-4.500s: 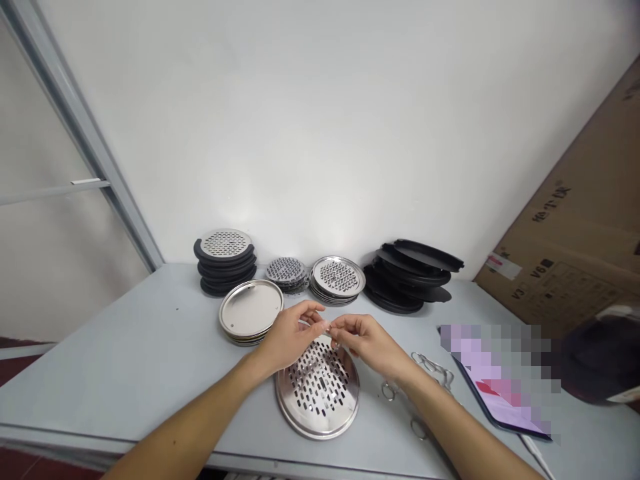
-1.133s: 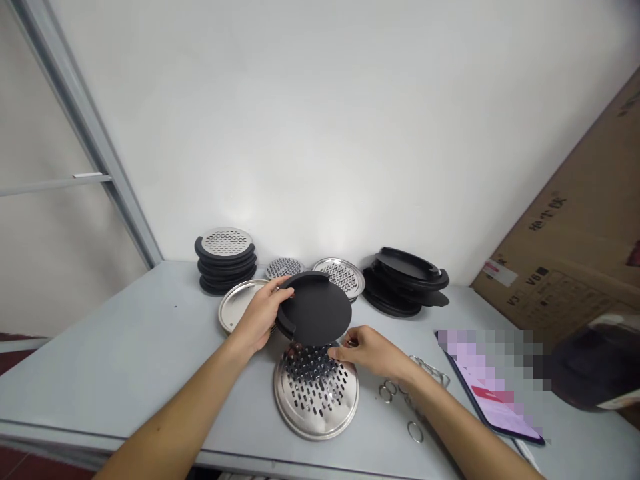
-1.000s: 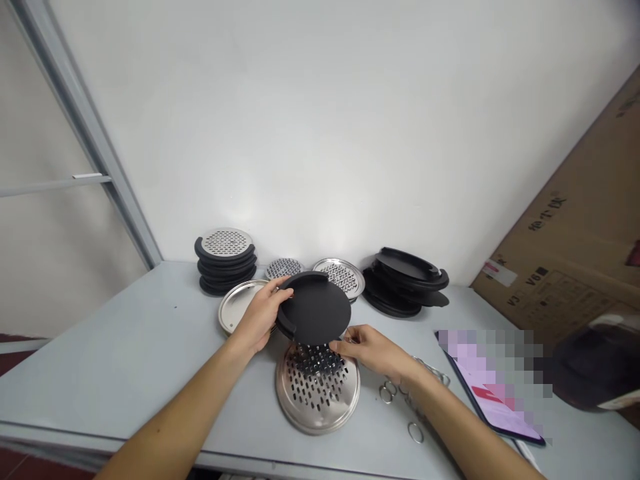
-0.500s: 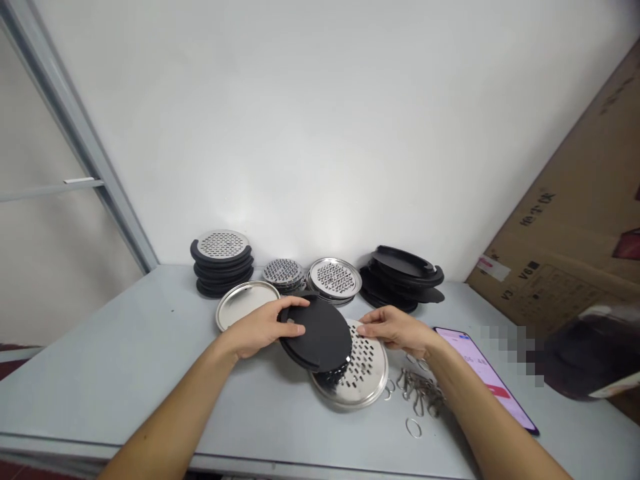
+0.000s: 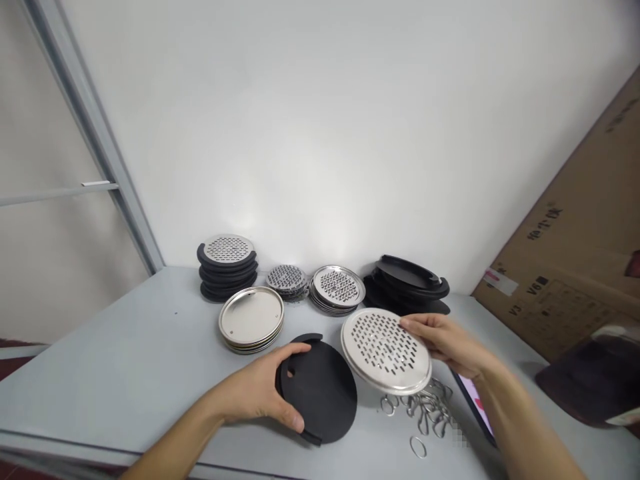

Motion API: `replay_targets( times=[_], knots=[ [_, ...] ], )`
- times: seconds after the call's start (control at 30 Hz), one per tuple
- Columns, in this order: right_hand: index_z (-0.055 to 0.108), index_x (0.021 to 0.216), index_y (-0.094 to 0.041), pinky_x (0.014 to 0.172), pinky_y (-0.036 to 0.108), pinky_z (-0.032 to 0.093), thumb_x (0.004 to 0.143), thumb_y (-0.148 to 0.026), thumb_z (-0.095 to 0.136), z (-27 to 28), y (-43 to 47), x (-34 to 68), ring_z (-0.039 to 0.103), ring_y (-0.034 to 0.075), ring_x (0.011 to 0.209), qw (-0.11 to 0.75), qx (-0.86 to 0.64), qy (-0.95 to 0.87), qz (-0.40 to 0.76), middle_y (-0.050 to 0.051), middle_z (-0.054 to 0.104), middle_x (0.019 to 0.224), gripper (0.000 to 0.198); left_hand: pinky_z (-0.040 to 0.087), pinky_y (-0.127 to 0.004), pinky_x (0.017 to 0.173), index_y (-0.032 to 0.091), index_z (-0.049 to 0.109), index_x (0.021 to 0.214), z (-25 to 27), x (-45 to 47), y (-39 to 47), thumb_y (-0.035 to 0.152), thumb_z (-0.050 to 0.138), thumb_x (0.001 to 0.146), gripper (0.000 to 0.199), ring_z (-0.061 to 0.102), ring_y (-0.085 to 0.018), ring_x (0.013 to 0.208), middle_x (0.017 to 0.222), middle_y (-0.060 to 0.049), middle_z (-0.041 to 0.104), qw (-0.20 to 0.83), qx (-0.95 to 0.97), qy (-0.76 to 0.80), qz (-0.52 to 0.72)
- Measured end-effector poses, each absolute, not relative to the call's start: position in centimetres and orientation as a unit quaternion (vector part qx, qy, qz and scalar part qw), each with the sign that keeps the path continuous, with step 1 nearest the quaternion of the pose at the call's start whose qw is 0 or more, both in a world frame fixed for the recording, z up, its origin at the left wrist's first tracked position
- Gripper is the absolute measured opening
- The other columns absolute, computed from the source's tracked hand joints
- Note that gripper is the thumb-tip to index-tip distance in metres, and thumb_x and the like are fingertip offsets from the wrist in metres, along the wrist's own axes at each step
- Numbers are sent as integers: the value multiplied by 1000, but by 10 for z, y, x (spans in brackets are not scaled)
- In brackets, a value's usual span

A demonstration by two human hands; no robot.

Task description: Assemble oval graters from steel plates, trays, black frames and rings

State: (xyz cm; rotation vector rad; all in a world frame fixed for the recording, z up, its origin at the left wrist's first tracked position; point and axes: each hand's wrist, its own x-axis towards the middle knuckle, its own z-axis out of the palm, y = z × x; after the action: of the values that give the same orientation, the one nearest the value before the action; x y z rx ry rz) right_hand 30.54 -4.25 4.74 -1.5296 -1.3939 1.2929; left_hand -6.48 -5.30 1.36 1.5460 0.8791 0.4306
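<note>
My left hand (image 5: 260, 387) grips the left edge of a round black plastic holder (image 5: 325, 393), thumb and fingers spread along its raised curved rim. A hole shows near that rim. In my right hand (image 5: 450, 340) is a shiny metal grater disc (image 5: 385, 350) with rows of slots, pinched at its right edge and tilted above the table. The disc and the holder are apart. Behind my left hand sits a stack of plain metal round plates (image 5: 251, 317). Metal clips (image 5: 433, 403) and a loose ring (image 5: 418, 447) lie below the grater disc.
Along the wall stand black holders topped with a slotted disc (image 5: 227, 267), small grater discs (image 5: 287, 279), larger rimmed grater discs (image 5: 339, 287) and black round pieces (image 5: 407, 277). A phone (image 5: 473, 400) lies partly behind my right forearm. A cardboard box (image 5: 575, 280) leans at right.
The black holder and the grater disc, overlapping before, have come apart. My left hand moved the holder down and nearer; my right hand moved the disc up and right.
</note>
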Motion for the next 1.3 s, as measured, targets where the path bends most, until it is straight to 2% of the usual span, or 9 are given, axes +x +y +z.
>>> replay_targets(
  times=[0.07,0.13,0.33,0.47,0.7,0.83,0.97,1.1,1.3],
  knots=[
    [68,83,-13,40,19,18,72,-58,71,40,-43,290,32,4,44,328,-557,-514,564,-4,48,54,47,40,-43,105,31,36,142,13,-65,-50,32,88,49,106,50,-30,122,135,-7,51,575,703,380,175],
    [67,81,-13,41,18,22,73,-56,72,34,-46,275,37,5,47,325,-551,-504,581,-3,52,58,44,35,-46,108,31,35,143,15,-66,-45,34,89,46,111,46,-33,126,141,-9,45,520,747,383,158],
    [60,124,-18,54,26,44,79,-56,64,18,-66,251,59,17,64,366,-606,-517,481,5,68,77,59,27,-48,114,31,24,150,14,-69,-41,38,89,41,127,32,-37,136,148,-10,32,420,814,383,117],
    [54,133,-16,73,34,49,78,-55,65,11,-77,242,64,23,76,336,-624,-566,421,6,69,79,68,32,-46,112,35,19,150,9,-67,-47,42,87,47,124,36,-36,134,153,-8,23,393,823,385,139],
    [35,146,-20,99,40,44,52,-42,89,6,-82,234,57,30,114,302,-520,-640,478,13,59,127,111,22,-53,115,35,24,149,8,-66,-48,49,85,52,116,25,-38,139,150,-7,33,351,837,370,197],
    [32,148,-21,113,44,29,45,-42,92,-2,-84,235,43,32,131,310,-500,-669,454,15,44,145,120,18,-54,116,34,20,150,3,-67,-50,52,85,52,119,13,-39,143,158,-7,15,354,831,390,179],
    [34,148,-21,115,46,25,45,-44,91,-5,-85,236,38,33,135,292,-482,-696,445,15,40,149,120,15,-56,116,37,27,148,-1,-68,-52,53,83,54,111,6,-40,144,160,-4,2,368,827,393,161],
    [37,147,-23,113,46,28,46,-46,91,0,-84,233,40,35,133,276,-487,-714,420,13,43,147,117,14,-55,117,38,36,144,-2,-68,-54,53,83,56,101,6,-40,145,160,-2,3,372,828,388,159],
    [42,145,-21,101,41,41,50,-49,88,7,-83,223,54,37,118,267,-510,-715,397,12,59,133,109,18,-51,118,36,36,145,-1,-65,-53,53,84,54,105,11,-38,144,160,-2,6,361,828,395,168]
  ],
)
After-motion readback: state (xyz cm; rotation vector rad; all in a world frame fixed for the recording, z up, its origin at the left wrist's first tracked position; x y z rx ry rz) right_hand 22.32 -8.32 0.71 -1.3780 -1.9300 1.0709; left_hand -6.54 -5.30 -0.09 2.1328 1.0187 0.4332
